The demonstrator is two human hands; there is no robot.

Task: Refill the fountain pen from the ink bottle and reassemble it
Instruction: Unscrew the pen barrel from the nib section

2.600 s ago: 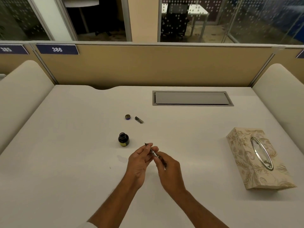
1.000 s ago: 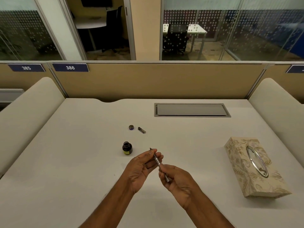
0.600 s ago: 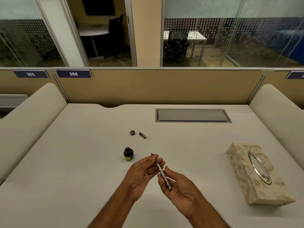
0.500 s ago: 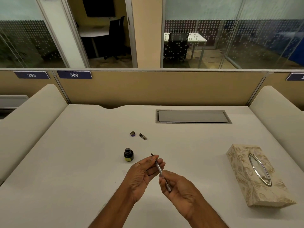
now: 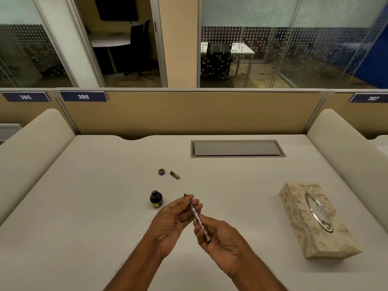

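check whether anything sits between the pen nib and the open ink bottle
Nothing visible does. The left hand and right hand hold the pen just right of the ink bottle, only bare desk between; the bottle cap lies farther back.

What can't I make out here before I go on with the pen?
Head view only.
Ink level in the ink bottle: dark glass, too small.
Joints of the fountain pen: covered by the left hand and right hand.
Nib state: too small.
The metal part beside the bottle cap: too small to identify.
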